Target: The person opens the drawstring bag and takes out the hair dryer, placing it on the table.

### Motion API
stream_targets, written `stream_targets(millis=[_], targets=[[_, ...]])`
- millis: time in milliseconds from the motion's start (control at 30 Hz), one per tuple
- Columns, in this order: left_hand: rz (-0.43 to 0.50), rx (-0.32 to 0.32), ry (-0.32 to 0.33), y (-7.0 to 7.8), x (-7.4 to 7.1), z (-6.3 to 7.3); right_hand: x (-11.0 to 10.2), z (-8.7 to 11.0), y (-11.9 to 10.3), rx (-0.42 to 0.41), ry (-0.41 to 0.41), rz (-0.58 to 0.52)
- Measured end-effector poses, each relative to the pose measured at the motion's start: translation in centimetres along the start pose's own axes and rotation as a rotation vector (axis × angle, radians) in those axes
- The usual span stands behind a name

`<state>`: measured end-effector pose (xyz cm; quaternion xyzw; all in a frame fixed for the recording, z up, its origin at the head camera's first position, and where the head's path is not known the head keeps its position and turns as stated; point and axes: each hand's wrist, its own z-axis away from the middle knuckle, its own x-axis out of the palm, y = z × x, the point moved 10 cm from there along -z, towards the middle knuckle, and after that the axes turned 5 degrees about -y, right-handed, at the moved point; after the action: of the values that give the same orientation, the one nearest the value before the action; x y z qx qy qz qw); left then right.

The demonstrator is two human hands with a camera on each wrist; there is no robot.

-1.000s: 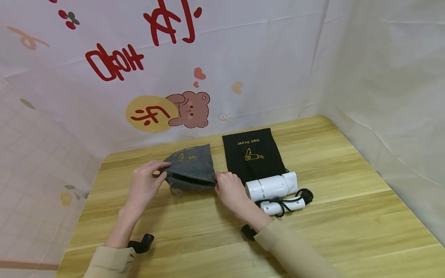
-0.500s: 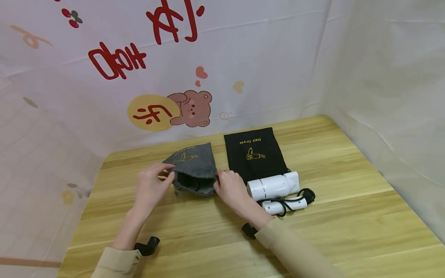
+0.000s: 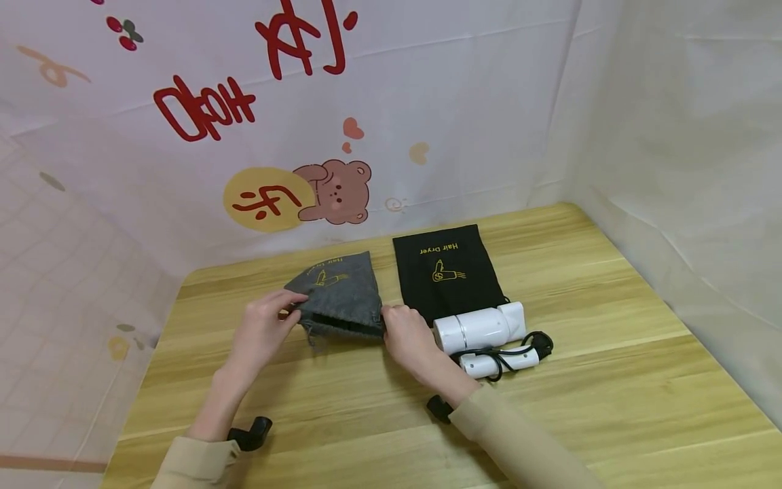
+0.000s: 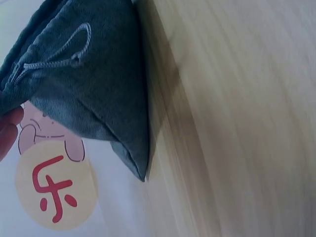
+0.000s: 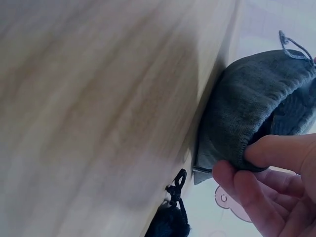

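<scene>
A grey drawstring pouch with yellow hair dryer print is lifted at its mouth between both hands. My left hand pinches the left end of the rim, thumb and fingertips on the cloth. At the right end of the rim, my right hand grips the cloth; in the right wrist view its thumb goes over the edge of the pouch. The mouth gapes as a narrow dark slit in the head view. A loop of grey cord hangs from the pouch's side in the left wrist view.
Right of the pouch lies a flat black drawstring bag labelled Hair Dryer. A white folding hair dryer, with its black cord wrapped round the handle, lies before it, close to my right hand. A printed curtain stands behind the wooden table.
The pouch's mouth, a narrow slit one second ago, widened at half a second ago and has narrowed again. Both hands keep their hold with small shifts.
</scene>
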<state>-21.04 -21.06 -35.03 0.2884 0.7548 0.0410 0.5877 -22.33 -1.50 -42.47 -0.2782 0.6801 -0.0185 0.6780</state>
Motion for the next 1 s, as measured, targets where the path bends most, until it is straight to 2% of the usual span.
stream_targets(millis=[133, 300, 400, 500, 633, 800, 1000], targets=[[-0.051, 0.038, -0.002, -0.1, -0.7, 0.0, -0.1, 0.1, -0.1, 0.004, 0.017, 0.009], [-0.125, 0.085, 0.040, -0.2, -1.5, 0.3, 0.1, 0.1, -0.6, -0.015, 0.014, 0.080], [-0.171, 0.112, 0.068, 0.0, -1.6, 0.5, 0.3, 0.1, -0.9, -0.026, 0.002, 0.125], [-0.184, 0.136, 0.082, 0.3, -1.5, 0.6, 0.4, 0.1, -0.8, -0.019, -0.004, 0.125], [-0.114, 0.110, 0.075, 0.4, -1.1, 0.5, 0.2, 0.3, -0.7, -0.023, -0.005, 0.101], [0.022, 0.077, 0.023, 0.4, -0.1, 0.3, 0.0, 0.6, -0.4, -0.044, 0.021, 0.065], [0.081, 0.070, -0.010, 1.0, 1.1, 0.5, -0.7, 0.8, 0.1, -0.032, 0.041, -0.010]])
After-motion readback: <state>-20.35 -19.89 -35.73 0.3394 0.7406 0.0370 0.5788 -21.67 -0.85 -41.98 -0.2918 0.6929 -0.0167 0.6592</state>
